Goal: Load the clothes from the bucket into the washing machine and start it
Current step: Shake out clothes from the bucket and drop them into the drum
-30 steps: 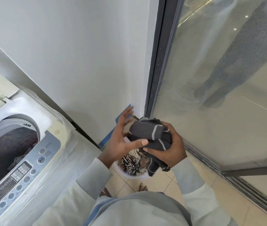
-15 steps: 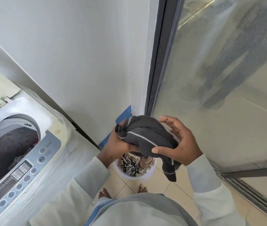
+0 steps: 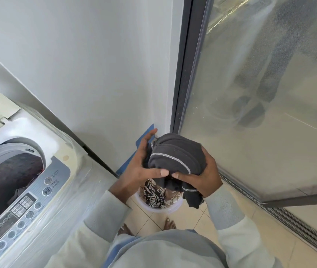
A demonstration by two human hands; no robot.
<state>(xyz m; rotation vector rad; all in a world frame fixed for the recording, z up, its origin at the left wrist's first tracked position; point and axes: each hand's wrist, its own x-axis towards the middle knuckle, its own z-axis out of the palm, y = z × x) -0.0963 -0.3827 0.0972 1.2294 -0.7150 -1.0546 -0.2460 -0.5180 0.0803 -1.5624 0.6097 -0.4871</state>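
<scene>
Where the view looks down from head height, the glass sliding door [image 3: 260, 113] fills the right side, and its floor track [image 3: 298, 223] runs toward the near right. A plain white wall [image 3: 95, 64] occupies the far left and centre, with a blue strip [image 3: 144, 136] at its foot beside the door frame. The washing machine [image 3: 61, 219] stands at the near left, wrapped in clear film. Its drum [image 3: 5, 180] is open, dark fabric shows inside, and the control panel [image 3: 18, 213] lies along the near right edge.

Tiled floor [image 3: 192, 219] shows between machine and door. On it stands the white bucket [image 3: 170, 209], directly below both hands and partly hidden by them, with patterned clothes [image 3: 153, 192] inside. Two bare feet [image 3: 170, 224] stand on the near side of the bucket.

The dark garment [image 3: 175, 157], grey with a pale stitched line, is bunched in the air above the bucket, and one end hangs over the bucket's right rim. The right hand [image 3: 206, 180] grips the garment's right side with its fingers curled round it. The left hand [image 3: 142, 167] is spread wide, with fingers nearly straight against the garment's left side and the thumb pressed along its near edge.
</scene>
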